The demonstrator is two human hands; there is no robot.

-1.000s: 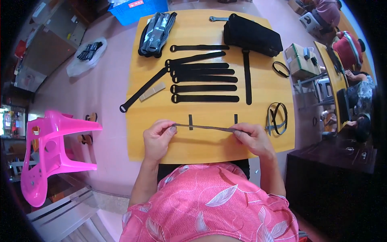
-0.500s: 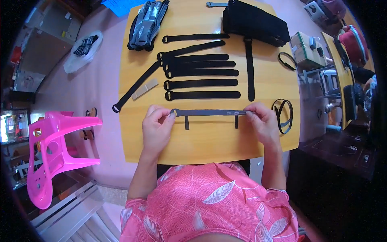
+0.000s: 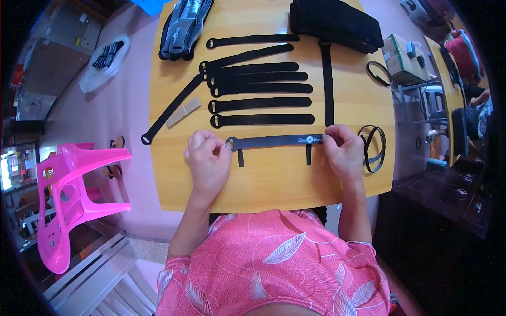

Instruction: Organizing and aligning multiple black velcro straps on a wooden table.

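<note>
We pinch a dark strap (image 3: 274,141) taut between left hand (image 3: 208,163) and right hand (image 3: 345,155) near the table's (image 3: 274,184) front edge, with six finished straps (image 3: 261,87) rowed behind it.

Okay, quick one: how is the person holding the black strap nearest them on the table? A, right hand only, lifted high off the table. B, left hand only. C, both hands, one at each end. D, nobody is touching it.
C: the left hand pinches the looped end of the strap and the right hand holds the other end, stretched flat over the table.
</note>
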